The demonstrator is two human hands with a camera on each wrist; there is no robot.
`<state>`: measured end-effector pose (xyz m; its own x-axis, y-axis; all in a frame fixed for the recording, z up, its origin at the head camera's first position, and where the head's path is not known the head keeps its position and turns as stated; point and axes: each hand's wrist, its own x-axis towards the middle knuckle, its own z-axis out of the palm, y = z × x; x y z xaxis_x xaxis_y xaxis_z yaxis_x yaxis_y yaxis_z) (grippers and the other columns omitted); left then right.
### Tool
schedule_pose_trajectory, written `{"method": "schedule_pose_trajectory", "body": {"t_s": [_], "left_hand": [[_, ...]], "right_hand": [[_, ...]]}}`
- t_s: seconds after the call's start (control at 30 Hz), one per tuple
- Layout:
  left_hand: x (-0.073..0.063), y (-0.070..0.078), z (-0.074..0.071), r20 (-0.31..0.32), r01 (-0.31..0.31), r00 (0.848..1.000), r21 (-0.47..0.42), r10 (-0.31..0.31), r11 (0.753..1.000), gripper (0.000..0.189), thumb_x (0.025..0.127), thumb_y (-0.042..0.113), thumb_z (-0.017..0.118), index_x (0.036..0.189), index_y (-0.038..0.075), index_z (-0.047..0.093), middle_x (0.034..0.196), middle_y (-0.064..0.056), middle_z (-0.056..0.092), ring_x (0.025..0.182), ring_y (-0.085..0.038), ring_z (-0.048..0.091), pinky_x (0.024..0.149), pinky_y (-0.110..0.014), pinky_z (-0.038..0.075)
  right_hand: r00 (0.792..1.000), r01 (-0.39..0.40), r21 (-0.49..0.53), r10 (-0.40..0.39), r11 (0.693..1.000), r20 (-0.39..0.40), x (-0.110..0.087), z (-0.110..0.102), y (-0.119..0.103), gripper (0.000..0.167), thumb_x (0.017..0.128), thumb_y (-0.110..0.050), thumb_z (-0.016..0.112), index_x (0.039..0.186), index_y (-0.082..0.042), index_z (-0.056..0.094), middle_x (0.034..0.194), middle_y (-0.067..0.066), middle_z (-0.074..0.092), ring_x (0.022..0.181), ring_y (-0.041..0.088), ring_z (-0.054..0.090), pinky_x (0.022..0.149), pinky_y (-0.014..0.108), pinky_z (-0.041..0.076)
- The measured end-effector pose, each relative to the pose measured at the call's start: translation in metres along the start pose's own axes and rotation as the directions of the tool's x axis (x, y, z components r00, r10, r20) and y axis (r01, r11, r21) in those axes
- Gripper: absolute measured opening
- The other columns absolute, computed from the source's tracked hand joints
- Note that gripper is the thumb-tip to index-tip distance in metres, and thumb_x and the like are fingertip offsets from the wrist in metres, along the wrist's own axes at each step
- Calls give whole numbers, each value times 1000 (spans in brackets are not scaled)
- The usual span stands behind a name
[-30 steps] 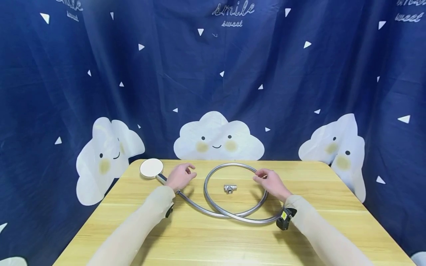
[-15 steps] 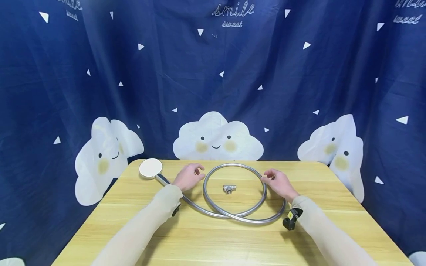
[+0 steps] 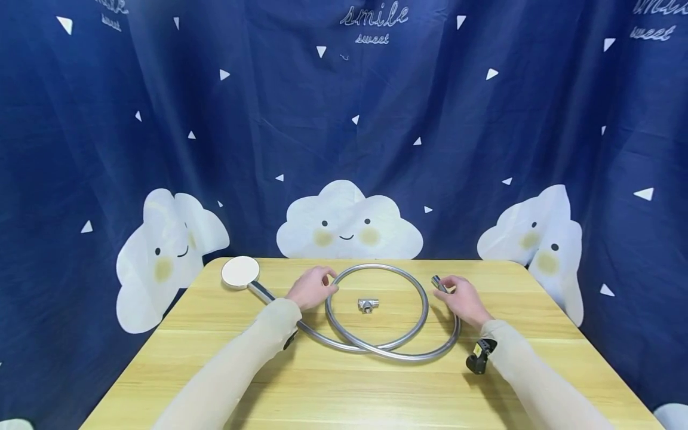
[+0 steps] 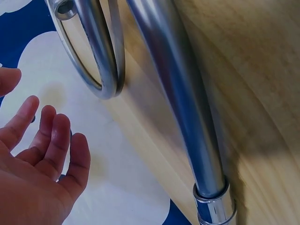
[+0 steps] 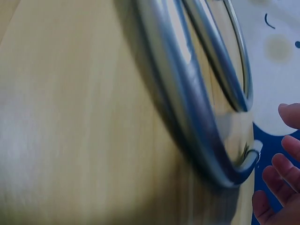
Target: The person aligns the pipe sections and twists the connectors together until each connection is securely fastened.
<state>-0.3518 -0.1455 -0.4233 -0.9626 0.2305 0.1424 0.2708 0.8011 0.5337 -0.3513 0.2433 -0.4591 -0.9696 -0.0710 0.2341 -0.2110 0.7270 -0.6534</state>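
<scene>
A shower hose (image 3: 414, 358) lies looped on the table, joined at its left end to a hand shower (image 3: 240, 272) with a pale round face. Inside the loop sits a small metal tee fitting (image 3: 368, 306). My left hand (image 3: 312, 289) hovers at the loop's left side; in the left wrist view its fingers (image 4: 58, 136) are loosely bent, apart from the hose. Over the hose's free end (image 3: 436, 282) hangs my right hand (image 3: 463, 300). Its fingers (image 5: 283, 176) are relaxed and spread in the right wrist view, with nothing between them.
The wooden table (image 3: 344, 394) has rounded far corners. Behind it and at both sides hangs a dark blue curtain (image 3: 301, 119) with clouds and triangles. A small black camera (image 3: 480, 356) is strapped to the right wrist.
Both hands have shifted to the right, the left from over the shower handle toward the loop, the right off the loop's edge, uncovering the hose's free end. The objects stay put.
</scene>
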Motion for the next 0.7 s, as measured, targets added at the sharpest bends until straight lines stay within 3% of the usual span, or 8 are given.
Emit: {"method": "schedule_pose_trajectory", "body": {"t_s": [0.2, 0.37, 0.57, 0.7], "left_hand": [[2, 4, 3, 24, -5, 1000, -6, 6, 1000, 27, 91, 29, 72, 115, 18, 69, 94, -1, 60, 85, -18, 56, 75, -35, 46], [2, 8, 6, 38, -16, 999, -29, 17, 999, 28, 91, 28, 71, 117, 16, 69, 96, -1, 61, 86, -18, 56, 76, -36, 47], [5, 11, 10, 54, -40, 998, -47, 43, 998, 31, 92, 28, 70, 119, 14, 68, 101, -3, 63, 90, -18, 57, 78, -36, 49], [6, 13, 11, 66, -54, 996, -37, 56, 998, 33, 91, 29, 70, 120, 13, 68, 107, -11, 65, 93, -20, 58, 81, -38, 50]], "right_hand": [[1000, -15, -29, 15, 999, 14, -3, -3, 11, 48, 94, -21, 70, 129, 8, 58, 127, 31, 56, 110, 44, 60, 88, 49, 52], [999, -7, -60, 9, 998, 36, -5, -6, 19, 57, 93, -24, 71, 136, 10, 53, 136, 34, 50, 123, 52, 53, 102, 59, 44], [998, -22, -144, 31, 989, 59, -9, -10, 27, 71, 91, -35, 73, 141, 10, 47, 144, 37, 44, 131, 54, 43, 107, 64, 37], [995, -45, -227, 64, 973, 75, -11, -9, 31, 83, 88, -47, 72, 143, 8, 46, 148, 39, 37, 135, 58, 37, 107, 70, 32]]}}
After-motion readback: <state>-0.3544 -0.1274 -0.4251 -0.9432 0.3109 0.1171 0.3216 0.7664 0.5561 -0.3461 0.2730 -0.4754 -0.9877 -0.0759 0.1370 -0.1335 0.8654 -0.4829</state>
